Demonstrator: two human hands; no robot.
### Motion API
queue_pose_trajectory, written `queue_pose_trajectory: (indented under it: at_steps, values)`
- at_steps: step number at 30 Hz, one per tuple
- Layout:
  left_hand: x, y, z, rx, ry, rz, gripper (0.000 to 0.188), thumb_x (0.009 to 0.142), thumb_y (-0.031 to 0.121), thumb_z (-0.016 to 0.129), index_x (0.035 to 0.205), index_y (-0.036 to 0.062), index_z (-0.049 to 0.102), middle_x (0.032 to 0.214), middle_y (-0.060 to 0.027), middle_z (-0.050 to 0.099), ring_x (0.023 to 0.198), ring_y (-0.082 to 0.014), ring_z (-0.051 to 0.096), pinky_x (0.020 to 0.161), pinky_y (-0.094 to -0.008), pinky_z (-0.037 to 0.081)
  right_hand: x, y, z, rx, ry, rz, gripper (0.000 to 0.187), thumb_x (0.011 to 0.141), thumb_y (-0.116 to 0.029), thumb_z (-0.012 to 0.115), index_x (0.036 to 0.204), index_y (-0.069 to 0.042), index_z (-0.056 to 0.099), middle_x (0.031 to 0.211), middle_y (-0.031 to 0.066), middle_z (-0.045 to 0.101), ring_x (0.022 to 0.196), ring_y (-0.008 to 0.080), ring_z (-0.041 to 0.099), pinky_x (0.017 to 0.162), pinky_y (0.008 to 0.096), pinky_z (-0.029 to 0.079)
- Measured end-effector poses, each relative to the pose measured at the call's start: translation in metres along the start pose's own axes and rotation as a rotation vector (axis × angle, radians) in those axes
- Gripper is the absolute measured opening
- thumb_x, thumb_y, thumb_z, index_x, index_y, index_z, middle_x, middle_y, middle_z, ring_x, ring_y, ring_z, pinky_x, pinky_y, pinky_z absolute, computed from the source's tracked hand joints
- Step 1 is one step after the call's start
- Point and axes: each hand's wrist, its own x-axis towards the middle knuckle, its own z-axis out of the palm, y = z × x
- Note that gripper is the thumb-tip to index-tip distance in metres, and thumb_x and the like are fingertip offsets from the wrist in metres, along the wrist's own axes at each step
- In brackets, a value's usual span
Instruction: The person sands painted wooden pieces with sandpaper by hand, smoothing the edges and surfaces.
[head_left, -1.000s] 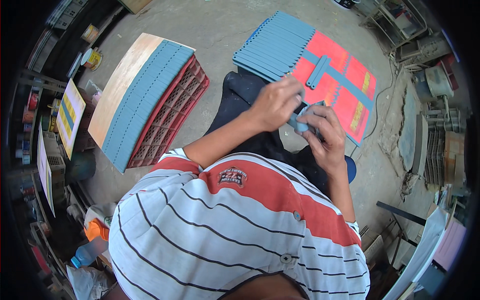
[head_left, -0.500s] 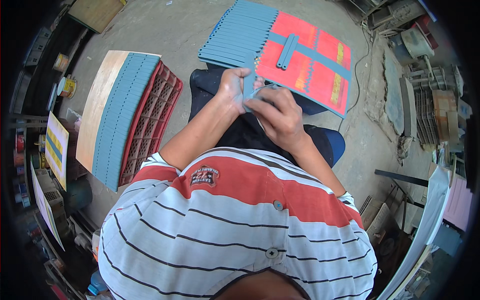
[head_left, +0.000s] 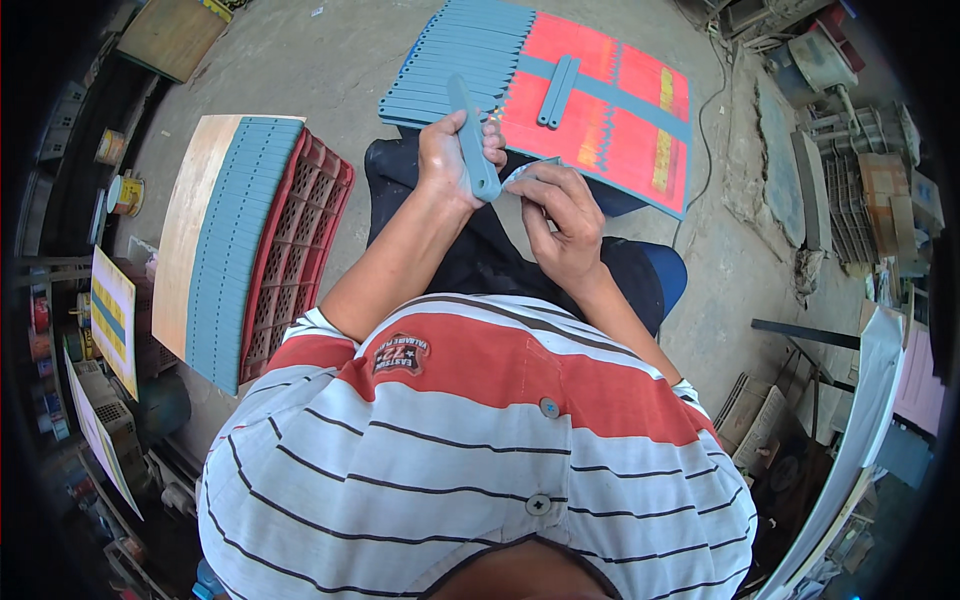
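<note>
A flat blue-grey strip [head_left: 468, 140] with rounded ends and a small hole near its lower end lies along the palm of my left hand [head_left: 442, 165], with the fingers curled round it. Just right of that lower end, my right hand [head_left: 565, 215] pinches a thin, folded greyish sheet [head_left: 522, 174], mostly hidden by the fingers. Beyond my hands is a pink-red board [head_left: 545, 130] with a blue-grey band and yellow patches. Two similar strips [head_left: 558, 92] rest on it side by side, and a row of several more [head_left: 455, 65] covers its left part.
To the left, a red plastic crate [head_left: 295, 260] supports a wooden board [head_left: 190, 220] bearing a packed row of blue-grey strips [head_left: 245, 230]. Paint tins [head_left: 126, 195] stand further left. A dark cable [head_left: 708, 170] runs along the floor at right, near a metal rack [head_left: 855, 200].
My left hand has shifted slightly left, and the strip now leans with its top to the left. My right hand has come off the strip and sits a little apart from it.
</note>
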Motion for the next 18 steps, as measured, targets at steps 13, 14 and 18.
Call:
queue_pose_trajectory:
  at_steps: [13,14,18]
  values:
    - [-0.006,-0.01,0.007,0.124,0.016,0.116,0.025,0.097,0.026,0.035,0.095,0.0019,0.042,0.08,-0.0092,0.048,0.065,-0.017,0.048,0.05,-0.0273,0.042,-0.003,-0.008,0.001,0.082,0.03,0.004,0.03,0.069,0.018,0.06,0.091,-0.001,0.069,0.092,0.012,0.064,0.086,0.024,0.065,0.072,0.0315,0.052]
    - [-0.006,-0.009,0.01,0.153,0.011,0.124,0.026,0.097,0.026,0.036,0.094,0.0013,0.043,0.079,-0.0091,0.048,0.065,-0.0171,0.049,0.051,-0.0273,0.042,-0.001,-0.008,0.001,0.064,0.015,-0.044,0.03,0.069,0.019,0.06,0.091,-0.001,0.069,0.092,0.0119,0.063,0.085,0.0238,0.065,0.072,0.0315,0.052]
    - [-0.002,-0.005,0.006,0.097,0.093,0.16,0.027,0.097,0.025,0.036,0.092,0.0009,0.045,0.078,-0.0095,0.049,0.066,-0.0176,0.049,0.051,-0.0278,0.043,-0.008,-0.001,0.002,0.057,0.004,0.006,0.031,0.068,0.019,0.061,0.091,-0.001,0.069,0.091,0.0117,0.063,0.085,0.0237,0.065,0.071,0.0313,0.052]
